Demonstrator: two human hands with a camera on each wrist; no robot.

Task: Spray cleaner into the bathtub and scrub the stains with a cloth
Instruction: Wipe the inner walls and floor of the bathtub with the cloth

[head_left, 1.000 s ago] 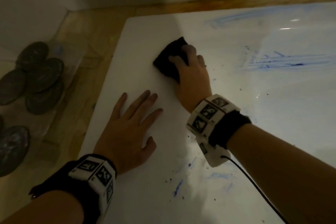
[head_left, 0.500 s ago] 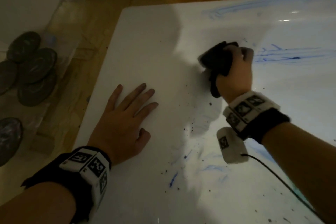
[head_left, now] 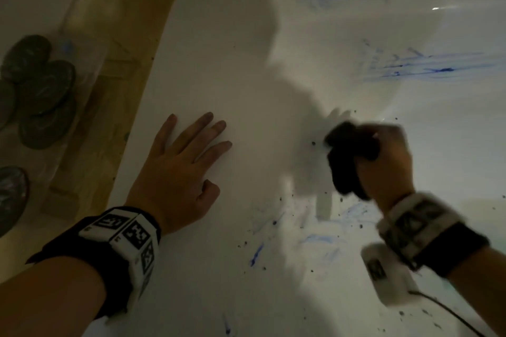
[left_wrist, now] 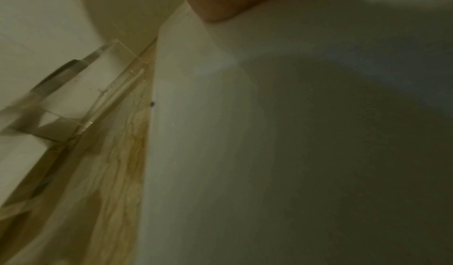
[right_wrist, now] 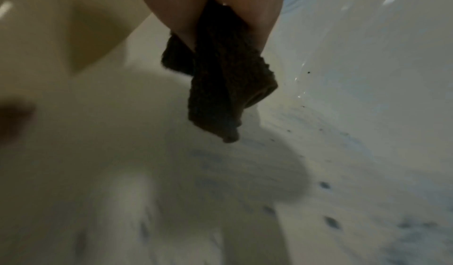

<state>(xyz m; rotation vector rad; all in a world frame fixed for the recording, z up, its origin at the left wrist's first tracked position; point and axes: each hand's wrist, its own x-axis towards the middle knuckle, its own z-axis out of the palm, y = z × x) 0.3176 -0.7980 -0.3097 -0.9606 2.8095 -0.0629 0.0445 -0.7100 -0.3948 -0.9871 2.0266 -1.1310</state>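
The white bathtub fills the head view, marked with blue stains at the far right and blue smears and dark specks near the front. My right hand grips a bunched dark cloth just above the tub's inner slope, blurred by motion. In the right wrist view the cloth hangs from my fingers over the stained surface. My left hand lies flat with fingers spread on the tub's broad rim. The spray cleaner is not in view.
A tan marble ledge borders the tub on the left and far side. A clear plastic holder with several dark grey round objects stands at the left. White wall tiles rise behind.
My right hand has carried the cloth from the rim's far left corner rightward and toward me, down into the tub. The cloth is now bunched in a fist. The left hand stays flat.
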